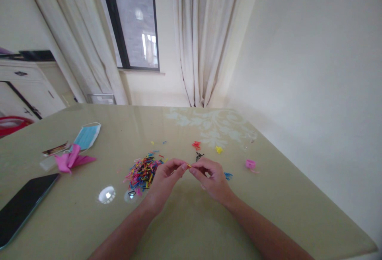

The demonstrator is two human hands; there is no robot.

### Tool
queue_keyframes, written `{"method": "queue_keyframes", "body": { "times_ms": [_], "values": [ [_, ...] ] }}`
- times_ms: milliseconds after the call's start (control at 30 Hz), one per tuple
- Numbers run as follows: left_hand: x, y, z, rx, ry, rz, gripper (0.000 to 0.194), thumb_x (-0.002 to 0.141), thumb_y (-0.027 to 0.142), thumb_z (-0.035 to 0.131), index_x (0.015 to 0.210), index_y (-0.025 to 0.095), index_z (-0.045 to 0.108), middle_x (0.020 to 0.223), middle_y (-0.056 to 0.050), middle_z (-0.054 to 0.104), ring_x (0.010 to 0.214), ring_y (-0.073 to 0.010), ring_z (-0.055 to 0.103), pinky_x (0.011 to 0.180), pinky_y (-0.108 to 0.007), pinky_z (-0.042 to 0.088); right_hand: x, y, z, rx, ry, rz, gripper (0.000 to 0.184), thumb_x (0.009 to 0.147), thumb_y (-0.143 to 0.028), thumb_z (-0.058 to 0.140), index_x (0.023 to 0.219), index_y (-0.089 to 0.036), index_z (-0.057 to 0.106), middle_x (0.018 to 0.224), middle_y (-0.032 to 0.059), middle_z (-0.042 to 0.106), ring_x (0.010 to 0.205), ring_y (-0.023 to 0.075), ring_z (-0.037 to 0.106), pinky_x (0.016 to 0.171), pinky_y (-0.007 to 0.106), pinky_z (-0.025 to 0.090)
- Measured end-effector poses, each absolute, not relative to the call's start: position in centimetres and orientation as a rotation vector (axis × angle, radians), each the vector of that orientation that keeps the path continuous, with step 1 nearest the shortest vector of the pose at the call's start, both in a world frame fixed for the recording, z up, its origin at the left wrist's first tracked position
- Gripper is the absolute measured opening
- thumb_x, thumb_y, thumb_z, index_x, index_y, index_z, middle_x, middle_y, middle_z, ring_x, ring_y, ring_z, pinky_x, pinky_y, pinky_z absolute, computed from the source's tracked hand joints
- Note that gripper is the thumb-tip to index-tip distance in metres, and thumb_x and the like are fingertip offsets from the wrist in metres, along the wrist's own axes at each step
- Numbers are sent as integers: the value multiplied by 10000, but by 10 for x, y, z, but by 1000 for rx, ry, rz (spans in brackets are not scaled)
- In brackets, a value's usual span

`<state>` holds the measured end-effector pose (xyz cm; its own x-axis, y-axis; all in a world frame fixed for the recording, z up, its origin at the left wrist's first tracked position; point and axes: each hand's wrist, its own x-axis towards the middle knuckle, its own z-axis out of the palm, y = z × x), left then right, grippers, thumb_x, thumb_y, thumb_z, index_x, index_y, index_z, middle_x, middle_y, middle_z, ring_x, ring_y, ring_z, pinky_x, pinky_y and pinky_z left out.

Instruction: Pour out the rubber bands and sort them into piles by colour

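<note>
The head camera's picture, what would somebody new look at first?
Probably the bright, many-coloured heap of little bits on the table, by the left hand. Next, maybe the pink folded shape farther left, near the blue mask. In the middle, the left hand and right hand meet at a tiny yellowish piece.

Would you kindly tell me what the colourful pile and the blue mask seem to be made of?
Colourful pile: probably rubber or soft plastic, smooth, from its thin, bent, bright strands. Blue mask: likely matte nonwoven fabric, from its thin, dull sheet.
</note>
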<state>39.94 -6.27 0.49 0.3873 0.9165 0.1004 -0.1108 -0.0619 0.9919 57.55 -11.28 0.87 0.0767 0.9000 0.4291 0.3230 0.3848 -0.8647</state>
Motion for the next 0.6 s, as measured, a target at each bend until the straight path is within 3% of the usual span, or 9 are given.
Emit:
{"method": "queue_keyframes", "body": {
  "times_ms": [167, 333, 467, 600],
  "values": [
    [398, -61, 1, 1370, 811, 999, 402, 836, 580, 748, 866, 182, 793, 741, -21, 679, 722, -149, 563, 703, -256, 475, 574, -114, 8, -1154, -1366, 826, 345, 921, -527, 726, 861, -197, 805, 688, 7, 614, 546, 107, 483, 455, 215, 374],
    [394, -53, 1, 1417, 896, 1022, 423, 838, 596, 720, 922, 194, 820, 845, -52, 766, 764, -177, 615, 739, -288, 503, 581, -116, 13, -1103, -1300, 847, 337, 910, -522, 742, 861, -196, 806, 670, 5, 631, 533, 103, 494, 452, 212, 384],
    [382, -38, -1, 1773, 1032, 981, 315, 898, 471, 656, 984, 216, 821, 944, -68, 789, 838, -225, 681, 794, -342, 521, 585, -122, 20, -979, -1304, 897, 316, 910, -497, 755, 825, -195, 792, 659, -1, 616, 485, 87, 477, 422, 208, 365],
    [366, -27, -4, 2327, 1318, 798, 228, 941, 301, 599, 982, 242, 815, 1051, -87, 781, 1036, -291, 677, 966, -428, 475, 585, -127, 25, -853, -1323, 935, 343, 911, -514, 756, 783, -196, 776, 645, -9, 592, 459, 78, 449, 425, 217, 374]
  ]
}}
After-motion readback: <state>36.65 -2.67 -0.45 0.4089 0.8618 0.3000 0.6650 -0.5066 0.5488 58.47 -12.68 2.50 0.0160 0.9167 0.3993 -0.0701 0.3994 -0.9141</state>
